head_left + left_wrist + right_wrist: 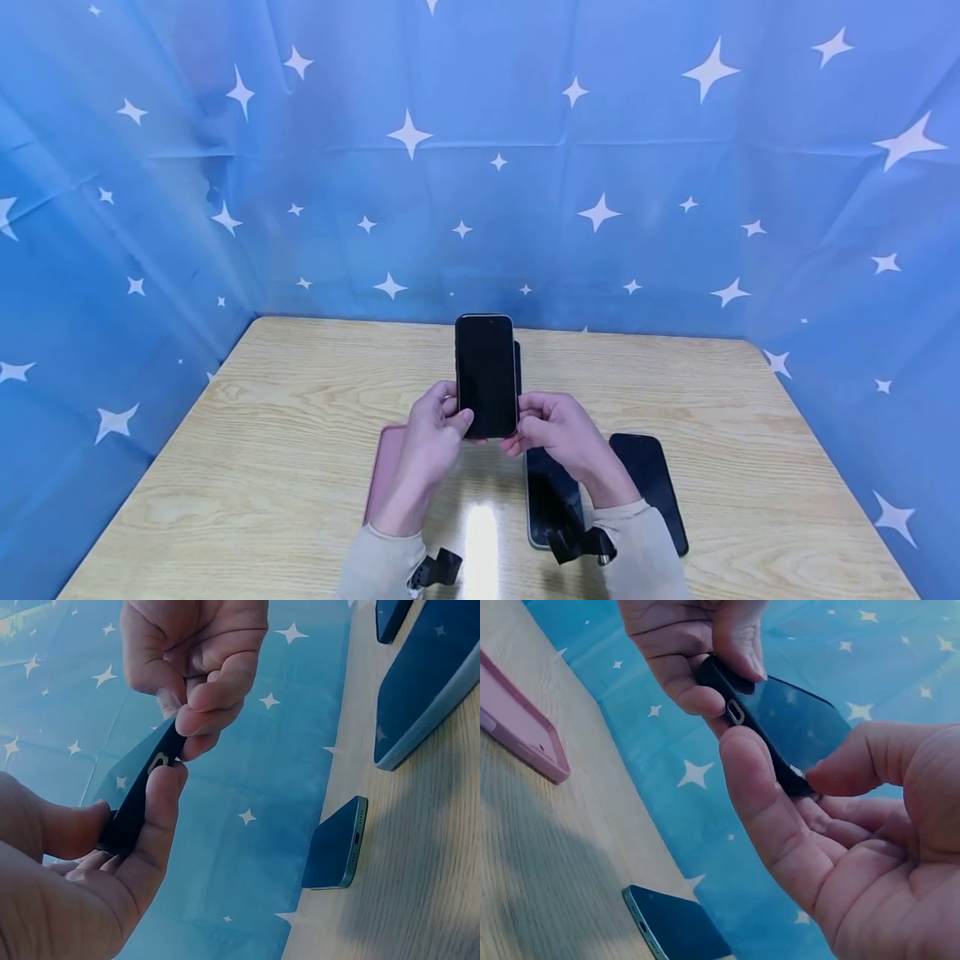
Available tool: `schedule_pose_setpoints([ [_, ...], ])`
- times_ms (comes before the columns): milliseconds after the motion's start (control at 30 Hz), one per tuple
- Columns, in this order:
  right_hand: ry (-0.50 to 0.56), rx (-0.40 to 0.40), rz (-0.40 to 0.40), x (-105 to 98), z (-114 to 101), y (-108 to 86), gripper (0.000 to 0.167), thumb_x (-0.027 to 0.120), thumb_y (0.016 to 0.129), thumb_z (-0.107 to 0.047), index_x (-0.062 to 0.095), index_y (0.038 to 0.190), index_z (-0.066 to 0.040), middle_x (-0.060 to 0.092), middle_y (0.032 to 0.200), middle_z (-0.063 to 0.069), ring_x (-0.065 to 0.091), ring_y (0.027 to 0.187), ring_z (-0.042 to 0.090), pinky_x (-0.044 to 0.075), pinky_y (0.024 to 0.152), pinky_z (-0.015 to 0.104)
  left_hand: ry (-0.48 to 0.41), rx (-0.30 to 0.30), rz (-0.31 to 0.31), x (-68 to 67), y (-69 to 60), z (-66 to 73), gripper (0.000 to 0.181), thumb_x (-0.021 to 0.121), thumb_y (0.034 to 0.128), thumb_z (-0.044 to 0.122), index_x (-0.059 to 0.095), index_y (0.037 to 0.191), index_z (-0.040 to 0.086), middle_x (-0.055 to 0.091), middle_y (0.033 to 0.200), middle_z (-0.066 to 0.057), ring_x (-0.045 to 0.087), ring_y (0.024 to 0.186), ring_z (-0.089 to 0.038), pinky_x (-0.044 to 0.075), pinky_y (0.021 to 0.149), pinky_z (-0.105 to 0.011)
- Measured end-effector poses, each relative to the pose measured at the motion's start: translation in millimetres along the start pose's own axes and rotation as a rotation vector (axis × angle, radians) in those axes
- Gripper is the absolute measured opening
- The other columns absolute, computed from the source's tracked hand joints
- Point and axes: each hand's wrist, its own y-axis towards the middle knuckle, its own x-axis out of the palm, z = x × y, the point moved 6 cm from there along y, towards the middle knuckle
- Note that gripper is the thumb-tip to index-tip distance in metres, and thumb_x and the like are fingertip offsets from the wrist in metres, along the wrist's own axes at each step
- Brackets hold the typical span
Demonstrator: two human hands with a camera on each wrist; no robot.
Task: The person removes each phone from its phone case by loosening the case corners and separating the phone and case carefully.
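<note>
Both hands hold up a phone in a black case, its dark screen facing the head view. The left hand grips its lower left corner, thumb over the front. At the lower right corner, the right hand pinches the edge with thumb and fingers. In the left wrist view, the case's bottom edge with its port cutout runs between the left hand and the right hand. The right wrist view has the right hand and left hand on that same edge.
A pink case lies by the left forearm on the wooden table. Two dark phones lie near the right forearm, one partly beneath it and one farther right. Another phone shows behind the held one.
</note>
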Motion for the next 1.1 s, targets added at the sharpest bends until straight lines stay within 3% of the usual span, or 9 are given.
schedule_pose_setpoints([
  [200, 0.101, -0.027, -0.006, -1.4, 4.6, 2.6, 0.03, 0.044, 0.093, 0.009, 0.057, 0.114, 0.025, 0.073, 0.086, 0.014, 0.073, 0.071, 0.016, 0.065, 0.071, 0.032, -0.13, -0.033, -0.024, 0.9, 0.7, -1.2, 0.019, 0.048, 0.0987, -0.016, 0.052, 0.117, -0.014, 0.07, 0.109, -0.031, 0.072, 0.078, -0.022, 0.065, 0.075, -0.047],
  [333, 0.229, -0.033, -0.046, -2.8, 10.5, 4.0, 0.025, 0.045, 0.095, 0.009, 0.062, 0.112, 0.016, 0.074, 0.086, 0.006, 0.074, 0.071, 0.015, 0.065, 0.07, 0.03, -0.207, -0.045, -0.044, 0.8, 2.2, -1.7, 0.02, 0.047, 0.0984, -0.017, 0.051, 0.118, -0.016, 0.07, 0.107, -0.028, 0.073, 0.077, -0.018, 0.065, 0.07, -0.038],
  [433, 0.253, -0.02, -0.071, -4.0, 12.6, 4.2, 0.024, 0.046, 0.097, 0.008, 0.063, 0.113, 0.011, 0.075, 0.088, 0.006, 0.074, 0.074, 0.016, 0.065, 0.072, 0.031, -0.227, -0.049, -0.051, -0.6, 3.3, -3.4, 0.022, 0.046, 0.0979, -0.017, 0.051, 0.12, -0.016, 0.07, 0.11, -0.028, 0.073, 0.079, -0.017, 0.064, 0.068, -0.034],
  [600, 0.142, 0.005, -0.066, -5.8, 9.8, 2.1, 0.028, 0.052, 0.099, 0.004, 0.057, 0.121, 0.021, 0.075, 0.094, 0.01, 0.075, 0.078, 0.018, 0.065, 0.078, 0.034, -0.192, -0.045, -0.047, -3.4, 4.3, -6.4, 0.022, 0.046, 0.0986, -0.017, 0.052, 0.12, -0.016, 0.069, 0.113, -0.032, 0.073, 0.082, -0.018, 0.064, 0.068, -0.033],
  [800, -0.034, -0.004, -0.029, -8.0, 1.8, -2.5, 0.028, 0.058, 0.1, 0.001, 0.058, 0.123, 0.018, 0.074, 0.099, 0.021, 0.075, 0.08, 0.017, 0.063, 0.086, 0.031, -0.132, -0.035, -0.052, -4.2, 3.2, -4.4, 0.022, 0.046, 0.0997, -0.015, 0.053, 0.121, -0.014, 0.068, 0.116, -0.033, 0.074, 0.087, -0.024, 0.063, 0.068, -0.032],
  [1100, -0.116, -0.027, 0.015, -8.2, -2.7, -5.4, 0.03, 0.061, 0.096, 0.004, 0.059, 0.124, 0.016, 0.074, 0.098, 0.022, 0.074, 0.08, 0.019, 0.062, 0.088, 0.029, -0.107, -0.029, -0.079, -3.3, 1.6, -4.2, 0.021, 0.046, 0.101, -0.014, 0.052, 0.121, -0.013, 0.068, 0.118, -0.033, 0.074, 0.092, -0.027, 0.064, 0.072, -0.037],
])
